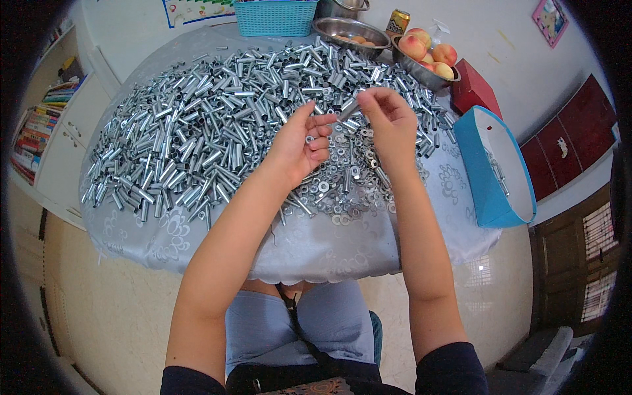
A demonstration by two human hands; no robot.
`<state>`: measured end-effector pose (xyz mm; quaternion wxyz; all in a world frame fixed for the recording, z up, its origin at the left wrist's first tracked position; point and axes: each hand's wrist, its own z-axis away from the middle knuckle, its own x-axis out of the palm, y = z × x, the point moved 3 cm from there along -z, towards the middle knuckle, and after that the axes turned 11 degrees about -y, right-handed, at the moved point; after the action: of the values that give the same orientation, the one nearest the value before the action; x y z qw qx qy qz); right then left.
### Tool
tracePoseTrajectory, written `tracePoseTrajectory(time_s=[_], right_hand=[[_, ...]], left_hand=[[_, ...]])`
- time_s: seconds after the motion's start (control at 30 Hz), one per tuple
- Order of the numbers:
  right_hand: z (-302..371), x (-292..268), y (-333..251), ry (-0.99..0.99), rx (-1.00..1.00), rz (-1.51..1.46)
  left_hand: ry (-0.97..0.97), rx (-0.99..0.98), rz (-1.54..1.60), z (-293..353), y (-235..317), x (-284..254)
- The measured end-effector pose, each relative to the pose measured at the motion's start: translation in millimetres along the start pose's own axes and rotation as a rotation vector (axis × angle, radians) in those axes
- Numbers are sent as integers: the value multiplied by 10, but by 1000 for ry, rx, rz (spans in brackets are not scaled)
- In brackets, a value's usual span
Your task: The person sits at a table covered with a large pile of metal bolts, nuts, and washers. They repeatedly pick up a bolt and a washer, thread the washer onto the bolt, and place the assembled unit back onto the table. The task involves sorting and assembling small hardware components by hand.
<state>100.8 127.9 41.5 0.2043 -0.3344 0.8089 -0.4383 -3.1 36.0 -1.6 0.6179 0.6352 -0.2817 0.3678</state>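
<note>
My right hand pinches one end of a silver metal sleeve between thumb and fingertips, above the heap. The sleeve's other end lies close to my left index fingertip; whether they touch I cannot tell. My left hand is turned palm inward, its lower fingers curled around a small metal nut. Beneath both hands spreads a wide heap of metal sleeves and bolts. Loose washers and nuts lie between my forearms, near the front of the heap.
A patterned silver cloth covers the table. At right stands a blue fabric bin with a few metal pieces inside, beside a red box. Along the back are a blue basket, a bowl of eggs, a can and a bowl of peaches.
</note>
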Motion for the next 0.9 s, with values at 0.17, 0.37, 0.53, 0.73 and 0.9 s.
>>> tracePoseTrajectory(time_s=[0.17,0.37,0.53,0.73,0.9], right_hand=[[6,46,12,7,234,-439],[21,27,192,-160,213,-67],[95,120,199,-308,125,393],[155,248,58,-417,82,285],[184,309,91,-447,35,300]], left_hand=[[44,19,163,-23,-30,-28],[101,184,105,26,78,53],[74,274,127,22,114,49],[86,299,132,28,137,25],[81,281,109,46,133,30]])
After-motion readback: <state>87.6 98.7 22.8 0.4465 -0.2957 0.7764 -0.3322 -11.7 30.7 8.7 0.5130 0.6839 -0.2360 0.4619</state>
